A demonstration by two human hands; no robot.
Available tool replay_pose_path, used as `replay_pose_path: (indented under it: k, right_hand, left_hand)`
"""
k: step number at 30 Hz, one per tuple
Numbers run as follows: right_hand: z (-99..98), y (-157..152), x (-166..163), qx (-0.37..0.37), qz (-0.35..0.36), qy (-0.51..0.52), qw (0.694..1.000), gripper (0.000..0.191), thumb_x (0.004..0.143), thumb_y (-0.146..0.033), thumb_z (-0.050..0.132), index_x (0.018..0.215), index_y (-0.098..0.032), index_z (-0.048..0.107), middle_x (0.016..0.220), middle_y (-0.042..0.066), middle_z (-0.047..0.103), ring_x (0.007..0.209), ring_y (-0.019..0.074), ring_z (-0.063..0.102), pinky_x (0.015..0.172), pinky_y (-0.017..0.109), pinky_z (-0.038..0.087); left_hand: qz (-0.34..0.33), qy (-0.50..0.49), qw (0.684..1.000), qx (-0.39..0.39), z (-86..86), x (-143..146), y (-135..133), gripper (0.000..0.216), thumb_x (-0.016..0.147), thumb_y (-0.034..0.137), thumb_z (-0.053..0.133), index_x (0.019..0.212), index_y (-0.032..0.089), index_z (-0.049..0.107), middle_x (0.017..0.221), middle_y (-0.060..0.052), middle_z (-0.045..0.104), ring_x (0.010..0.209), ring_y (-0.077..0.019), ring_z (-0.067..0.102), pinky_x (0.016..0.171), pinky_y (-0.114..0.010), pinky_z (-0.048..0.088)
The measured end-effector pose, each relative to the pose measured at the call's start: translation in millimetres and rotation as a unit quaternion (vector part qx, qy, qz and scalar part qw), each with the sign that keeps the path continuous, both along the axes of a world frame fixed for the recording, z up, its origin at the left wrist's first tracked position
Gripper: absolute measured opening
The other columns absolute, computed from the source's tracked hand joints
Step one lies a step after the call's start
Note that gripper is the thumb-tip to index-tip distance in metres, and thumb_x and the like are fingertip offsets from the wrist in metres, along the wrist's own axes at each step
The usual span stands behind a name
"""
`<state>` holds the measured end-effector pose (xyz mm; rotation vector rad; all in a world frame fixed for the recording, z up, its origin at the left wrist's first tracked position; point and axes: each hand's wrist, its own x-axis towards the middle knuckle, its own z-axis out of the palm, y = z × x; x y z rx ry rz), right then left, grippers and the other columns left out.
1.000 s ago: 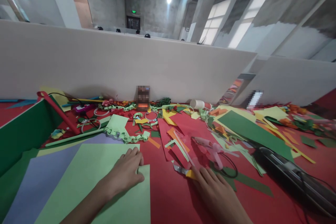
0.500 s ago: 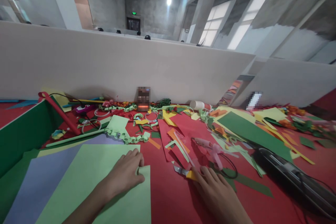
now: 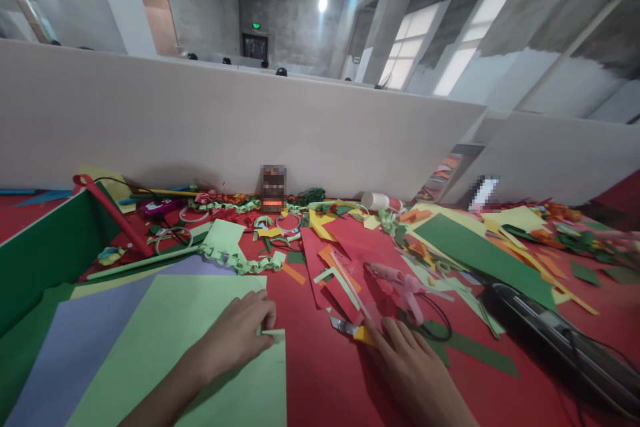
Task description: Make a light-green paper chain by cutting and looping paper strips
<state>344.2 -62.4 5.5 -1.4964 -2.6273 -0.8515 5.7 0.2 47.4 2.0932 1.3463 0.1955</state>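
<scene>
My left hand [image 3: 243,327] rests on a light green sheet of paper [image 3: 200,387], fingers curled and closed on its far edge, where a narrow part is raised or folded at the thumb. Beneath that sheet lie purple paper [image 3: 70,340] and other coloured sheets. My right hand [image 3: 407,353] lies low on the red tabletop [image 3: 320,380], closed around the yellow handle of a utility knife [image 3: 353,329]. Its blade points to the left, towards the green sheet but apart from it. The palm hides most of the knife's handle.
A pink glue gun [image 3: 400,283] with a black cord lies beyond my right hand. A long dark appliance [image 3: 555,340] stretches along the right. Red paper pieces [image 3: 345,240] and a pale green paper chain [image 3: 245,261] lie ahead. A green panel [image 3: 50,247] stands left; a white partition [image 3: 225,127] rises behind.
My left fingers have drawn slightly towards me and closed on the green sheet's edge, which now sits nearer with a small fold. The right hand and knife have barely shifted.
</scene>
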Motion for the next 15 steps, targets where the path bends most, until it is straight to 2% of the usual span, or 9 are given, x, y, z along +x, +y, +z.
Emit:
replay_pose_path:
  k: [4,6,10,15]
  right_hand:
    - [-2.5,-1,1,-0.002,-0.007,-0.007,1.000,0.050,0.083,0.000,0.050,0.130,-0.017,0.057,0.106,0.012,0.066,0.089,0.0270,0.064,0.077,0.041,0.053]
    - [-3.5,-1,0,-0.001,-0.007,-0.009,1.000,0.050,0.083,-0.001,0.050,0.130,-0.017,0.057,0.106,0.012,0.066,0.089,0.0273,0.064,0.076,0.041,0.053]
    - [-4.7,-2,0,-0.003,-0.010,0.000,1.000,0.048,0.084,-0.002,0.051,0.129,-0.018,0.057,0.107,0.012,0.065,0.089,0.0267,0.064,0.077,0.039,0.052]
    - [-2.4,-1,-1,0.000,-0.010,0.005,1.000,0.046,0.085,-0.003,0.051,0.129,-0.018,0.058,0.105,0.011,0.066,0.088,0.0266,0.065,0.077,0.039,0.051]
  left_hand:
    - [0.030,-0.105,0.992,-0.068,-12.4,-3,8,0.008,0.077,0.019,0.054,0.075,0.023,0.048,0.073,0.003,0.055,0.067,-0.0163,0.050,0.059,-0.027,0.032]
    - [0.048,-0.185,0.975,-0.109,-21.4,-4,14,0.008,0.077,0.022,0.058,0.079,0.022,0.051,0.072,0.005,0.054,0.063,-0.0144,0.050,0.057,-0.025,0.033]
    - [0.120,-0.338,0.918,-0.168,-37.9,-6,24,0.024,0.079,0.036,0.066,0.093,0.018,0.058,0.073,0.001,0.063,0.057,-0.0139,0.056,0.053,-0.025,0.041]
    - [0.222,-0.432,0.855,-0.180,-49.1,-8,31,0.036,0.075,0.048,0.075,0.088,0.018,0.060,0.061,-0.001,0.069,0.054,-0.0158,0.063,0.055,-0.026,0.047]
